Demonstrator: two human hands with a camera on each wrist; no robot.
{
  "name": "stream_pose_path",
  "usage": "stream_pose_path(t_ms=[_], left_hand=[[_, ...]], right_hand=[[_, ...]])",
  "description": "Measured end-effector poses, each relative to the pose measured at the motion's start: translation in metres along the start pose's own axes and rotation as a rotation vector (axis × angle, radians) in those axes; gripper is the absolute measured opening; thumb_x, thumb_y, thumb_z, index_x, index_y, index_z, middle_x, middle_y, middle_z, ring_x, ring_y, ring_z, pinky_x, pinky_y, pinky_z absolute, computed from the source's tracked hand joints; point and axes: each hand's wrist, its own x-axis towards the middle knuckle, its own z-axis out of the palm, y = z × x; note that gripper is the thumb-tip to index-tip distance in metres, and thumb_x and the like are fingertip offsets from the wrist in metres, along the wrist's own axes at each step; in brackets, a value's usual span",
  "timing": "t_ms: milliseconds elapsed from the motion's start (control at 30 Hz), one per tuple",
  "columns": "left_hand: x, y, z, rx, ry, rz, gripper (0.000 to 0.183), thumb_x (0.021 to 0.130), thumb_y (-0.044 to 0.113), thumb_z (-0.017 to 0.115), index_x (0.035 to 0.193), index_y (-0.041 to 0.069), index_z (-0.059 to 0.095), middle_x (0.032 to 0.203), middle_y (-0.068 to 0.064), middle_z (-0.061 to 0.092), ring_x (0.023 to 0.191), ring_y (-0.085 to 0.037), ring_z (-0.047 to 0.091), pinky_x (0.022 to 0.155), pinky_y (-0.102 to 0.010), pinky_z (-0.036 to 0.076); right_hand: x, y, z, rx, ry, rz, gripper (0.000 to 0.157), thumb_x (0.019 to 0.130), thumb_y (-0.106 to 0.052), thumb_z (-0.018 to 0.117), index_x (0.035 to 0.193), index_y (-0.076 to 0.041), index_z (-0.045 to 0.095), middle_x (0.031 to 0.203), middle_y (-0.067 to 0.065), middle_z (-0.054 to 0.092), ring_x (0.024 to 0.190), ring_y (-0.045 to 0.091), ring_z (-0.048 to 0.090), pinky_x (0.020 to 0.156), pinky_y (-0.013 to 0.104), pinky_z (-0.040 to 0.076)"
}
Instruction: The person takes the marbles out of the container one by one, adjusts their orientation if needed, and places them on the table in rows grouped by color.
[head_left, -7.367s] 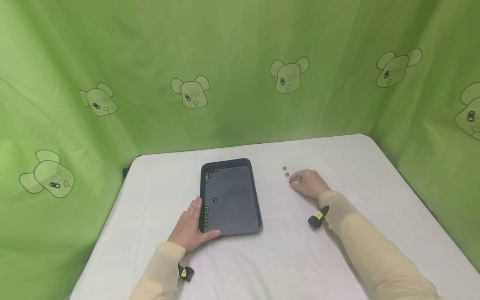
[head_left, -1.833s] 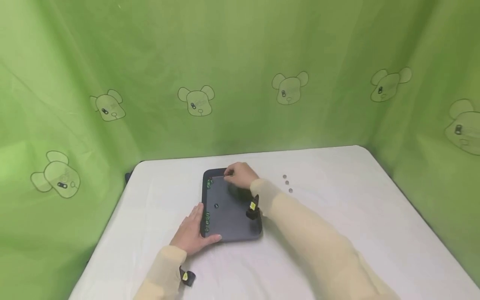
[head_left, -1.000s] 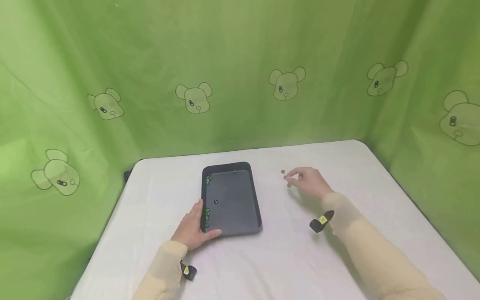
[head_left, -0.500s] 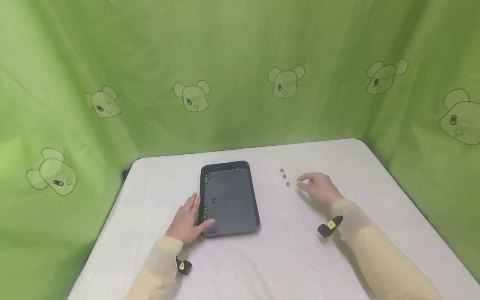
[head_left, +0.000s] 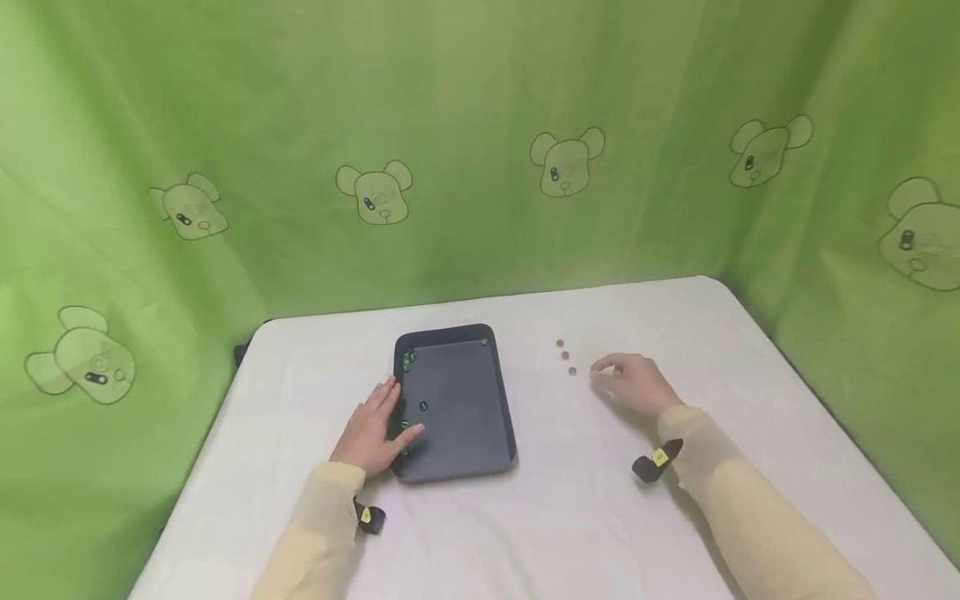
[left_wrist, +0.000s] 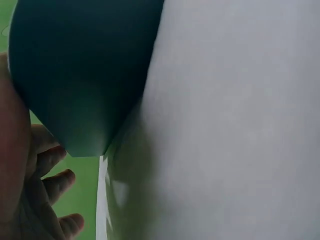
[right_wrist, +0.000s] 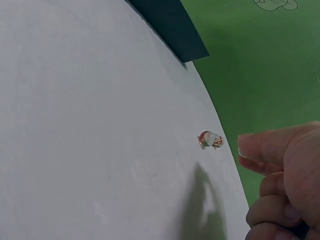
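Note:
A dark grey rectangular tray (head_left: 461, 408) lies left of centre in the head view. Spread along its left side is my left hand (head_left: 369, 433), with the thumb reaching over the rim and the fingers outside the wall. Several small green marbles sit inside, among them a back-left cluster (head_left: 408, 360) and a lone marble (head_left: 423, 406). My left hand covers part of the front-left group. To the tray's right, three reddish clear marbles (head_left: 565, 355) form a short row. Just right of them hovers my right hand (head_left: 636, 385), thumb and index tips close together, no marble visible between them.
A white cloth (head_left: 570, 525) covers the table. Green curtains (head_left: 465, 83) with printed bear heads enclose the back and sides. Each wrist carries a black strap-mounted camera, such as the right one (head_left: 657, 460).
Since 1.8 s ago, my right hand has left the tray and come beside the row of marbles. A marble near the tray's back has rolled right into the corner. My left hand has slid forward.

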Motion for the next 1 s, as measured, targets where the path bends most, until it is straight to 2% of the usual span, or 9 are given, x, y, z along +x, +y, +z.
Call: stream_pose_path(t_ms=[167, 333, 467, 633, 767, 1000], left_hand=[[-0.003, 0.001, 0.002, 0.007, 0.011, 0.010, 0.091, 0.088, 0.067, 0.050, 0.153, 0.008, 0.024, 0.160, -0.004, 0.016, 0.146, -0.027, 0.016, 0.116, -0.053, 0.020], [-0.001, 0.003, 0.000, 0.020, 0.017, 0.013, 0.092, 0.088, 0.067, 0.050, 0.153, 0.008, 0.023, 0.160, -0.004, 0.016, 0.146, -0.027, 0.016, 0.115, -0.053, 0.021], [0.000, 0.006, -0.003, 0.031, 0.010, 0.009, 0.091, 0.089, 0.065, 0.050, 0.153, 0.007, 0.023, 0.160, -0.005, 0.016, 0.146, -0.027, 0.015, 0.115, -0.053, 0.020], [-0.003, 0.006, -0.010, 0.047, 0.003, -0.003, 0.089, 0.090, 0.062, 0.053, 0.152, 0.005, 0.023, 0.160, -0.007, 0.017, 0.146, -0.028, 0.014, 0.115, -0.055, 0.020], [-0.007, 0.006, -0.013, 0.058, 0.003, -0.009, 0.090, 0.089, 0.061, 0.056, 0.152, 0.005, 0.024, 0.159, -0.008, 0.019, 0.146, -0.030, 0.016, 0.114, -0.057, 0.021], [-0.013, 0.006, -0.014, 0.072, -0.017, -0.013, 0.092, 0.088, 0.061, 0.058, 0.152, 0.005, 0.024, 0.159, -0.008, 0.019, 0.145, -0.030, 0.016, 0.114, -0.058, 0.020]], right_hand=[[-0.002, 0.002, 0.001, -0.013, -0.001, -0.005, 0.028, 0.093, -0.035, 0.062, 0.112, -0.016, 0.069, 0.097, 0.007, 0.067, 0.085, 0.023, 0.059, 0.080, 0.044, 0.049], [0.000, 0.003, 0.002, -0.023, -0.011, -0.014, 0.027, 0.092, -0.035, 0.063, 0.111, -0.016, 0.069, 0.111, 0.013, 0.067, 0.098, 0.031, 0.061, 0.087, 0.055, 0.048], [0.004, 0.002, 0.004, -0.037, -0.015, -0.036, 0.026, 0.090, -0.034, 0.066, 0.109, -0.016, 0.070, 0.113, 0.014, 0.066, 0.102, 0.035, 0.060, 0.089, 0.058, 0.047], [0.008, -0.001, 0.007, -0.058, -0.035, -0.082, 0.024, 0.088, -0.032, 0.069, 0.106, -0.016, 0.072, 0.105, 0.010, 0.068, 0.096, 0.031, 0.061, 0.087, 0.054, 0.048], [0.011, -0.002, 0.008, -0.083, -0.060, -0.084, 0.024, 0.087, -0.031, 0.070, 0.106, -0.016, 0.072, 0.100, 0.007, 0.068, 0.091, 0.026, 0.060, 0.083, 0.051, 0.049], [0.014, -0.002, 0.010, -0.100, -0.069, -0.090, 0.022, 0.087, -0.029, 0.071, 0.104, -0.017, 0.073, 0.101, 0.009, 0.068, 0.090, 0.026, 0.060, 0.084, 0.053, 0.049]])
